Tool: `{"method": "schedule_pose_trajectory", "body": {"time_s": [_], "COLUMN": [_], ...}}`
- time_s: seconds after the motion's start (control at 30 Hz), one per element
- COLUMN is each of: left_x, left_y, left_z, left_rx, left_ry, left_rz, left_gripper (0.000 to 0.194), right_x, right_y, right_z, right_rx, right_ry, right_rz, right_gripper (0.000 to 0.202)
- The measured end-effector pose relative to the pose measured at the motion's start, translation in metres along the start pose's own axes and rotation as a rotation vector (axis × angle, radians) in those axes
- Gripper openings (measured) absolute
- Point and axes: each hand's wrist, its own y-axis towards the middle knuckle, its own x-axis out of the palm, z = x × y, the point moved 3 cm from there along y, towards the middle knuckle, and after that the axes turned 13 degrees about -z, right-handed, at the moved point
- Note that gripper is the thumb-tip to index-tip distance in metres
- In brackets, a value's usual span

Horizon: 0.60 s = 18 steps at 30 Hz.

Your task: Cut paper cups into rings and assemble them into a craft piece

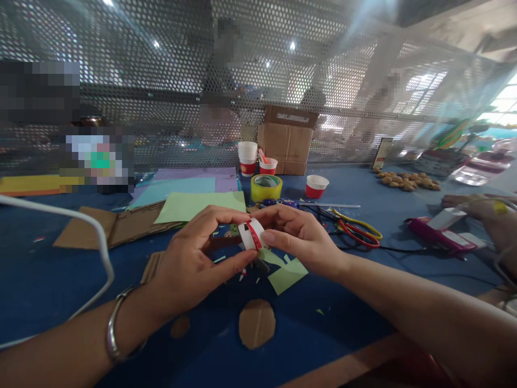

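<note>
- left hand [194, 256] and right hand [302, 237] are both pinching a curved white-and-red piece [251, 235], held up over the middle of the tabletop [343, 328]
- cardboard disc [257, 324] lies toward the near edge
- green paper scrap [288, 277] sits between, yellow tape roll's [264, 191] closer to the far edge

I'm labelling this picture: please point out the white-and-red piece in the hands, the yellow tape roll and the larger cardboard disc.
White-and-red piece [252, 235]: head view, its curved side.
Yellow tape roll [266, 192]: head view, its front side.
Larger cardboard disc [257, 324]: head view, middle of its face.
</note>
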Motion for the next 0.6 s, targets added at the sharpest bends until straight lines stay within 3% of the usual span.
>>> {"method": "schedule_pose_trajectory", "body": {"time_s": [0.13, 0.37, 0.6], "left_x": [0.0003, 0.0018, 0.0073], "left_y": [-0.0011, -0.0053, -0.0094], "left_z": [-0.0011, 0.0053, -0.0038], "left_rx": [0.024, 0.221, 0.252], "left_ry": [0.044, 0.416, 0.325], "left_rz": [-0.002, 0.050, 0.108], "left_gripper": [0.038, 0.049, 0.061], "right_x": [0.0000, 0.0020, 0.0032], "right_y": [-0.0005, -0.0024, -0.0015], "right_z": [0.0000, -0.0016, -0.0009], "right_rx": [-0.008, -0.064, -0.087], "right_ry": [-0.022, -0.038, -0.033], "right_rz": [0.000, -0.028, -0.066], "right_gripper": [0.033, 0.038, 0.039]}}
